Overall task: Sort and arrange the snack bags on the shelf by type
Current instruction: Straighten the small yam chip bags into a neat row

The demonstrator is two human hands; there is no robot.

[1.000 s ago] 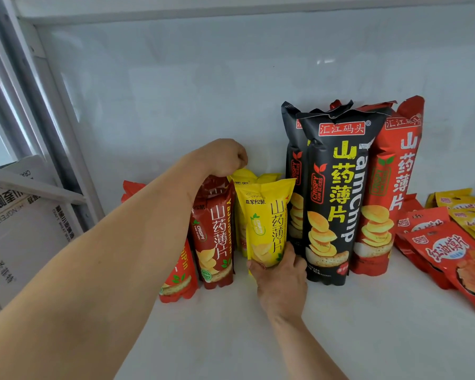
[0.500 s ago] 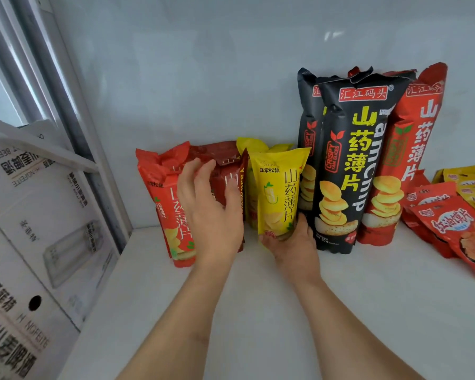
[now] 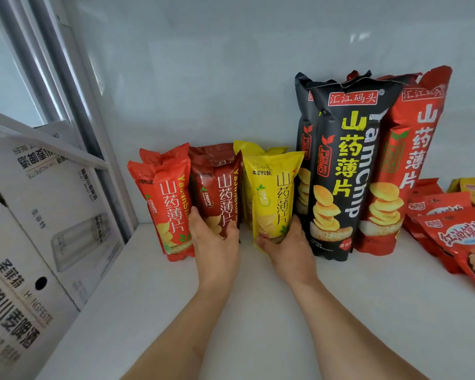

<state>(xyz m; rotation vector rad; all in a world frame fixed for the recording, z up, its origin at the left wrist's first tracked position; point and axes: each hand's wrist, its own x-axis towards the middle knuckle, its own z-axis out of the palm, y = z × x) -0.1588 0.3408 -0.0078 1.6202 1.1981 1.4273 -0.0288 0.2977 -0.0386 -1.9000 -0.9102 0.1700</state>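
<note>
Hands are now steadying 2 small bags side by side at the shelf's left end.

Left hand (image 3: 217,242), lifted 0.5 s ago, is now gripping the dark red bag (image 3: 217,193); right hand (image 3: 288,245) is still cupping the yellow bag (image 3: 272,196). Grouping by colour is seemingly nearing completion beside the orange-red bag (image 3: 167,198) on the shelf (image 3: 258,311).

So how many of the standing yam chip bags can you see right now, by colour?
Small bright red bags: 2
Small dark red bags: 2
Small yellow bags: 2
Tall black bags: 2
Tall red bags: at least 1; more may hide behind
Total: at least 9 standing. The flat packets at the far right are not counted.
</note>
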